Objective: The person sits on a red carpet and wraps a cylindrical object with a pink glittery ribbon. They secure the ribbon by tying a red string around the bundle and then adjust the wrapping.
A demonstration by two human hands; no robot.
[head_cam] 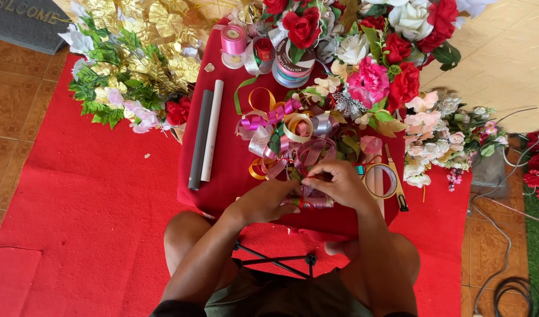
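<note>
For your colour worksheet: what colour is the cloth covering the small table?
Red: the cloth shows best in the head view, beneath the ribbon bows.

Ribbon bow (pixel 307 199): largely covered by both hands; grip not discernible. Grey doormat (pixel 26 20): cut off at top-left edge. Black cable coil (pixel 516 290): cropped at bottom edge. Desk (pixel 222 164) front edge: partly hidden by forearms.
</note>
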